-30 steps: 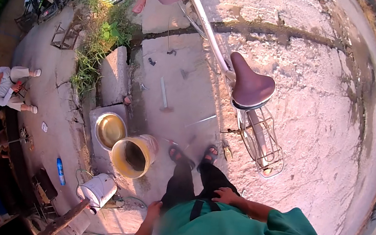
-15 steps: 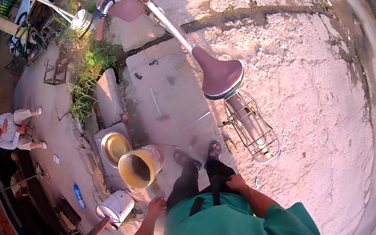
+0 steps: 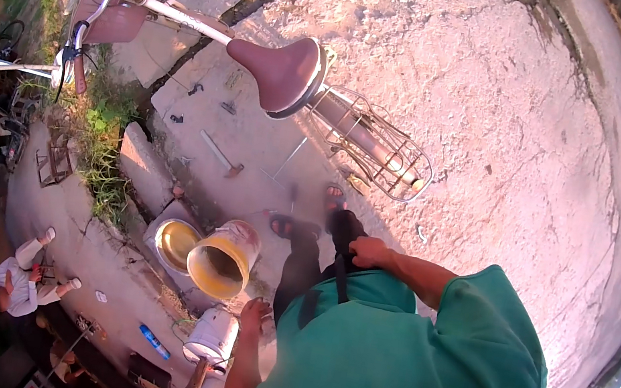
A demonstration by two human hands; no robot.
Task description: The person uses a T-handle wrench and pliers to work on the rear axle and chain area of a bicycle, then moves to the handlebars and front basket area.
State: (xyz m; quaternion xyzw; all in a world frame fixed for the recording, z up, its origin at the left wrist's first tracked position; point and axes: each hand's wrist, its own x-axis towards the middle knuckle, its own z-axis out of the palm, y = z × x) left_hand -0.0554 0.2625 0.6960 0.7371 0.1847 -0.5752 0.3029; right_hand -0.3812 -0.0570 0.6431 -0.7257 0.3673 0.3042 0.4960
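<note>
My right hand point(image 3: 370, 253) is closed at the front of my dark trousers point(image 3: 301, 262), beside a black strap point(image 3: 341, 278); what its fingers hold is hidden. Low at my left side hangs my left hand point(image 3: 255, 317), loosely open, with nothing visible in it. Nearest to it are a white bucket point(image 3: 214, 333) and a large yellowish bucket point(image 3: 221, 261) tilted with its mouth toward me. Ahead of my feet stands a bicycle with a brown saddle point(image 3: 278, 78), a wire rear rack point(image 3: 378, 152) and a front basket point(image 3: 123, 0).
A long-handled hammer point(image 3: 221, 154) and a thin metal rod point(image 3: 290, 158) lie on the concrete. A basin point(image 3: 176, 244) of yellowish liquid stands by the tilted bucket. A seated person point(image 3: 26, 287) is at the left, near a blue bottle point(image 3: 155, 342). Weeds point(image 3: 102, 153) line a raised edge.
The view has shifted, so the bicycle lies further left and higher in it. My right hand stays at my trousers, and my left hand stays low at my side.
</note>
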